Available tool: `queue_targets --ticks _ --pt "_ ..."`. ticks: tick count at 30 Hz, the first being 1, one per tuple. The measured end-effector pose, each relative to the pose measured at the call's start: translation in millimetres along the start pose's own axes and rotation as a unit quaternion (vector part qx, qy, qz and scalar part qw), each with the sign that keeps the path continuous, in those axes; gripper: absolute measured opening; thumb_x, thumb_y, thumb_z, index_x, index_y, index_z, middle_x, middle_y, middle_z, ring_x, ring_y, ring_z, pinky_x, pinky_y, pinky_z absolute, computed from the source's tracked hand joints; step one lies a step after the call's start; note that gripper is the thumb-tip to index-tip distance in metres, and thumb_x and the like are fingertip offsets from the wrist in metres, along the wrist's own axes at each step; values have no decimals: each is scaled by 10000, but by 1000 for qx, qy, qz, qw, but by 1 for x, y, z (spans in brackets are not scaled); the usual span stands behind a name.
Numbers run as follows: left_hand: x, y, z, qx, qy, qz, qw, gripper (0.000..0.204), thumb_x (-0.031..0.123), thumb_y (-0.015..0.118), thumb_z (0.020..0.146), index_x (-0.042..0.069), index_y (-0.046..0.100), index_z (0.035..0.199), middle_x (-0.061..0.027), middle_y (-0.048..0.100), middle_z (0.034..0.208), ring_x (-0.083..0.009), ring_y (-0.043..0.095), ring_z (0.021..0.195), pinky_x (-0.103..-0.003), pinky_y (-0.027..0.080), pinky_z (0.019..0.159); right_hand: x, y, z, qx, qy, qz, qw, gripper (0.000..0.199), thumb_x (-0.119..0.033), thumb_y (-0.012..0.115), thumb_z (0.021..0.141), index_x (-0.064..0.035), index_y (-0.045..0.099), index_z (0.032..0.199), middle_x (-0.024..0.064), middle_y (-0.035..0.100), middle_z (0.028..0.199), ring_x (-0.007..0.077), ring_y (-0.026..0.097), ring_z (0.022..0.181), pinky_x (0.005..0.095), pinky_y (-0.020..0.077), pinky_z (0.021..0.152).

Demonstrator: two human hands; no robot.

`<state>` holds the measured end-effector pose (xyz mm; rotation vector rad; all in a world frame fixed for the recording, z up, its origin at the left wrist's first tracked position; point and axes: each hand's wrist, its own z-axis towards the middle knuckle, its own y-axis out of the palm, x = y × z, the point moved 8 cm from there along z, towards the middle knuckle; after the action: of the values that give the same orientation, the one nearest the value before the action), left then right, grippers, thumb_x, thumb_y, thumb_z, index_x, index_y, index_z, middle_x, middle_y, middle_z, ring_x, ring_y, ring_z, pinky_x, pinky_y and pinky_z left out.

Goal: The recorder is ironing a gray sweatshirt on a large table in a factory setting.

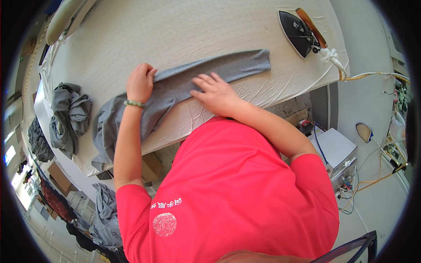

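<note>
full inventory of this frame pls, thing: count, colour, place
ironing table: 1, off-white padded cover, fills upper frame
garment: 1, grey, stretched across table, end hanging off the near edge
crumpled garments: 1 heap, grey, table's left end
iron: 1, black with brown handle, lying at table's upper right
cables: several, yellow and white, right side
box: 1, white, right of table
bracelet: 1, green, left wrist
left hand: gripping garment edge
right hand: flat on garment
</note>
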<state>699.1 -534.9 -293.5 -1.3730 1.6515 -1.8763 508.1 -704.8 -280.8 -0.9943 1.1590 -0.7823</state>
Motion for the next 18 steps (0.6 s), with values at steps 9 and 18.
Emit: queue_targets --ticks 9,18 --pt "-19 10 2 -174 -154 -100 967 219 265 699 975 51 700 1020 -133 712 957 -314 691 921 -398 535 809 -10 24 38 -46 19 -8 999 534 -337 758 856 -202 659 1362 141 497 1528 353 408 1461 639 356 1151" --pt "49 15 -3 109 131 87 982 183 146 696 935 96 701 1110 -90 712 1089 -284 688 942 -397 545 827 -22 23 48 -10 -6 4 1000 547 -377 760 874 -216 646 1384 136 448 1592 344 372 1503 661 345 1155"
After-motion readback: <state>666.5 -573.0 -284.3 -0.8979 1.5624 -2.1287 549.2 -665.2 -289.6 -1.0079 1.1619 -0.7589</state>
